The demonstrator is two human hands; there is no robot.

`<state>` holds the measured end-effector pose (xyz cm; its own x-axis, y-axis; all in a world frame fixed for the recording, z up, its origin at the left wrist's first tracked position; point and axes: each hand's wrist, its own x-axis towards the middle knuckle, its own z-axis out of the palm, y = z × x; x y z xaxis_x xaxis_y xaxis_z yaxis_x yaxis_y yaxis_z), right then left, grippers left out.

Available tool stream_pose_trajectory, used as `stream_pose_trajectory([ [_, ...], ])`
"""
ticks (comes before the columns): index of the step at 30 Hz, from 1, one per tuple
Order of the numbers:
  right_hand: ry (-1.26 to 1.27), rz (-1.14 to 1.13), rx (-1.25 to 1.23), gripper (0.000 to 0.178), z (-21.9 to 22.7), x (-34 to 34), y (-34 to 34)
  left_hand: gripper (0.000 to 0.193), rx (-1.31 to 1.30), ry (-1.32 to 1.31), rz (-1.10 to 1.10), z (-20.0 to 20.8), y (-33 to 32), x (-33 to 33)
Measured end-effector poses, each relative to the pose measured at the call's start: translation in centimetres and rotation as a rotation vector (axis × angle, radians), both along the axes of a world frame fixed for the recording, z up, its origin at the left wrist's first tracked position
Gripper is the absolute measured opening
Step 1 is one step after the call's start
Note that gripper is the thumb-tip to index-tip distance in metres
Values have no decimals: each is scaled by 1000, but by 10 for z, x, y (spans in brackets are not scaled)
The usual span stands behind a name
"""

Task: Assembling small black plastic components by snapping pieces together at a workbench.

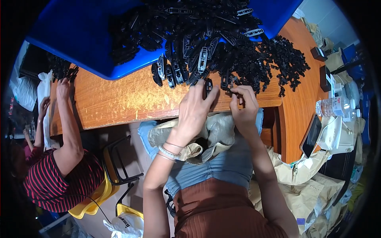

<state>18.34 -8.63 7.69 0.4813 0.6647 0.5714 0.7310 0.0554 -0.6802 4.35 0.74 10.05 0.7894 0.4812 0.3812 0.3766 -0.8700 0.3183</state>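
Okay, I've got left hand (193, 104) over counter (115, 99), fingers apart either side of black clip (208, 86), right hand (245, 102) by small black parts (254, 71), can't tell its grip

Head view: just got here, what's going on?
A person is handling black plastic parts bare-handed at a wooden table. The left hand is at the elongated clips by the blue bin; the right hand is beside the small-parts pile, its grip unclear. A striped-top co-worker also reaches toward black parts.

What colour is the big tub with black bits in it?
The tub is blue, shown in the head view.
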Motion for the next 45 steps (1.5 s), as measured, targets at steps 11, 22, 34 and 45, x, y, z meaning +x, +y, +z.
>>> stream_pose_trajectory([
  [11, 391, 5, 87, 16, 15, 2, -21, 24, -337, -456, -179, 9, 0, -1],
  [22, -16, 313, 45, 23, 39, -4, -21, 23, -1334, -378, -50, 16, -14, -17],
  [34, 529, 426, -360, 31, 24, 3, -36, 16, -1281, -422, -134, 14, -19, -15],
  [45, 230, 455, -328, 16, 19, 15, -31, 18, -407, -462, -106, -4, 14, 40],
])
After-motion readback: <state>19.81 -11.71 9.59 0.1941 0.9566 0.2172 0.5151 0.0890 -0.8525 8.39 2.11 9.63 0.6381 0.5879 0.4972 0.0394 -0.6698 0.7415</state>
